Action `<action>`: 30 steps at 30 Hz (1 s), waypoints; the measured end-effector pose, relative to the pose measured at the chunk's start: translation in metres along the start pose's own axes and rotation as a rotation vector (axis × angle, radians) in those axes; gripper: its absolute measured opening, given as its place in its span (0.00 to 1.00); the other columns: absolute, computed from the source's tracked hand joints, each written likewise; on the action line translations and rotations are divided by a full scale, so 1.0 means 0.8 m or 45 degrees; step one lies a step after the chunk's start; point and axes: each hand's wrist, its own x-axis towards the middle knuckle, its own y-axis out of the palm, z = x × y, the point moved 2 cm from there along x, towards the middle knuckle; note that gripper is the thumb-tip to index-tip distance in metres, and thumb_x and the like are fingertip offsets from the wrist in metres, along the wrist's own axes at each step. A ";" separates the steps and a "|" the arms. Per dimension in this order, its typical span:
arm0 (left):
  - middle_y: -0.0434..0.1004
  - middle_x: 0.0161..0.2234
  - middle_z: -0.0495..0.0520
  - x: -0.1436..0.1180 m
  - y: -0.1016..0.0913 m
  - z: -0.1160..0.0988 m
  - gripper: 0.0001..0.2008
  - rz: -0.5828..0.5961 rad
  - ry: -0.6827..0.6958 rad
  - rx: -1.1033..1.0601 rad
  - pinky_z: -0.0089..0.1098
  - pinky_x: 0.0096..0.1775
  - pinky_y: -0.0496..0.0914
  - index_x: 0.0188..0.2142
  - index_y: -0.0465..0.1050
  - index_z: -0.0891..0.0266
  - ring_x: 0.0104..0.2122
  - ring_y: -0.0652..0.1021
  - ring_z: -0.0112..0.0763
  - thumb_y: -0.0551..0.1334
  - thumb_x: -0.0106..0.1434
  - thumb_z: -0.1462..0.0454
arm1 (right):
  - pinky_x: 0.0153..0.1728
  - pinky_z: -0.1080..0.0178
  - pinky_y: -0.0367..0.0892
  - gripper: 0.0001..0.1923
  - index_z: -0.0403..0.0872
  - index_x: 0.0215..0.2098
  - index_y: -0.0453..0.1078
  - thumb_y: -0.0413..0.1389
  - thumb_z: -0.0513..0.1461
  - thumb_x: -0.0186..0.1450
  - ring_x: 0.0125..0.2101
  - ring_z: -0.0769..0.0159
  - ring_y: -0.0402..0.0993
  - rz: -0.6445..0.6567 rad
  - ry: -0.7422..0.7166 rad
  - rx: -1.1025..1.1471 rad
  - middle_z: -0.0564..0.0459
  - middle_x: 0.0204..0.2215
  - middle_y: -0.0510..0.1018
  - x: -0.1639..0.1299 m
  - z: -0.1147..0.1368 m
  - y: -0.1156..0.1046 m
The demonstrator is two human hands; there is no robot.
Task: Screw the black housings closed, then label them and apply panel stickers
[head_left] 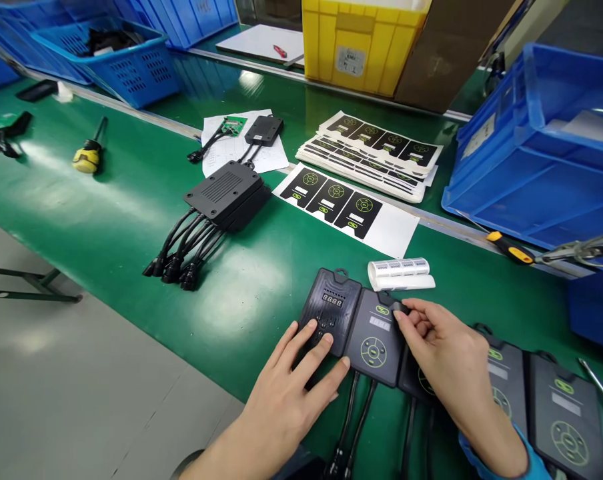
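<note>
Black plastic controller boxes are lying in a row near the front edge of the green desk [106, 220], and we are working on two of them. We are pressing our left hand [286, 393], fingers spread flat, on the bare box [329, 317], whose matte face is showing a small red digit display and rows of buttons. We are pinching our right hand [446, 363] with thumb and fingertips together on the top edge of the labelled box [374, 340] just beside it, its face smooth and glossy with a green ring pattern. Black cables [354, 413] are running from both boxes toward the front edge.

More labelled boxes [564, 413] are lying to the right, partly under our right wrist. A white label roll [400, 273] is lying just behind the two boxes. Farther back, a flat sticker sheet [344, 208] with three black faces is resting beside a stack of similar sheets [371, 157]. Toward the left, a ribbed black module [224, 190] is sitting with a bundle of thick cables fanning out from it.

At the back left corner, a perforated blue basket [131, 67] is holding dark parts we cannot make out. A yellow crate [359, 43] is standing behind, contents hidden, and a deep blue bin [536, 160] is sitting at the right edge with something pale inside.
</note>
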 end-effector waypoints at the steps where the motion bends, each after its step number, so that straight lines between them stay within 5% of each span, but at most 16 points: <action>1: 0.73 0.53 0.59 0.000 0.000 0.000 0.17 -0.009 -0.002 0.003 0.59 0.56 0.69 0.54 0.73 0.57 0.59 0.69 0.54 0.61 0.66 0.69 | 0.21 0.69 0.64 0.15 0.41 0.45 0.73 0.55 0.44 0.67 0.20 0.73 0.69 0.002 -0.031 -0.071 0.57 0.23 0.73 0.001 -0.001 -0.002; 4: 0.74 0.52 0.59 0.002 -0.001 0.000 0.16 -0.020 0.001 0.025 0.59 0.55 0.70 0.53 0.74 0.57 0.58 0.70 0.53 0.61 0.66 0.68 | 0.23 0.65 0.67 0.18 0.40 0.52 0.69 0.52 0.44 0.69 0.27 0.67 0.73 0.011 -0.110 -0.188 0.52 0.29 0.76 0.003 -0.002 -0.012; 9: 0.75 0.51 0.58 0.007 -0.004 0.001 0.14 -0.021 0.040 0.072 0.56 0.54 0.71 0.51 0.75 0.56 0.56 0.72 0.51 0.60 0.67 0.67 | 0.52 0.49 0.71 0.25 0.41 0.60 0.64 0.46 0.48 0.71 0.54 0.54 0.72 0.276 -0.549 -0.126 0.41 0.56 0.74 -0.031 0.029 -0.014; 13: 0.76 0.49 0.57 0.012 -0.009 0.000 0.14 0.020 0.045 0.095 0.54 0.51 0.73 0.50 0.75 0.55 0.53 0.74 0.51 0.60 0.66 0.66 | 0.46 0.42 0.74 0.53 0.30 0.69 0.46 0.46 0.63 0.63 0.57 0.39 0.68 0.364 -0.844 -0.133 0.29 0.59 0.66 -0.080 0.062 -0.012; 16: 0.76 0.48 0.58 0.023 -0.025 0.001 0.14 0.145 0.033 0.045 0.55 0.48 0.74 0.49 0.76 0.56 0.51 0.75 0.53 0.63 0.64 0.66 | 0.41 0.55 0.77 0.46 0.36 0.70 0.43 0.48 0.58 0.66 0.50 0.51 0.77 0.409 -0.985 0.138 0.37 0.52 0.75 -0.085 0.073 -0.036; 19: 0.78 0.44 0.58 0.049 -0.047 0.013 0.16 0.355 -0.056 -0.263 0.50 0.48 0.74 0.50 0.76 0.54 0.48 0.76 0.50 0.64 0.63 0.65 | 0.42 0.68 0.75 0.23 0.52 0.63 0.62 0.47 0.46 0.71 0.46 0.67 0.78 0.601 -0.752 0.383 0.53 0.50 0.79 -0.038 0.064 -0.064; 22: 0.78 0.48 0.56 0.089 -0.056 0.036 0.20 0.384 -0.345 -0.976 0.43 0.53 0.71 0.55 0.73 0.53 0.48 0.77 0.42 0.64 0.64 0.66 | 0.44 0.65 0.73 0.15 0.50 0.45 0.73 0.45 0.43 0.72 0.44 0.67 0.77 0.633 -0.443 0.271 0.52 0.46 0.80 0.047 0.048 -0.063; 26: 0.75 0.53 0.64 0.141 -0.029 0.075 0.22 -0.173 -1.208 -2.080 0.39 0.57 0.67 0.54 0.70 0.65 0.52 0.76 0.40 0.65 0.60 0.73 | 0.49 0.56 0.70 0.11 0.43 0.46 0.71 0.50 0.37 0.70 0.47 0.61 0.75 0.679 -0.319 -0.142 0.47 0.45 0.78 0.150 0.038 -0.011; 30: 0.72 0.52 0.76 0.171 -0.005 0.096 0.17 -0.354 -1.460 -2.293 0.40 0.56 0.69 0.53 0.65 0.75 0.49 0.79 0.42 0.59 0.65 0.72 | 0.45 0.55 0.73 0.13 0.40 0.44 0.71 0.57 0.42 0.67 0.42 0.63 0.76 0.800 -0.373 -0.376 0.47 0.41 0.77 0.185 0.043 0.043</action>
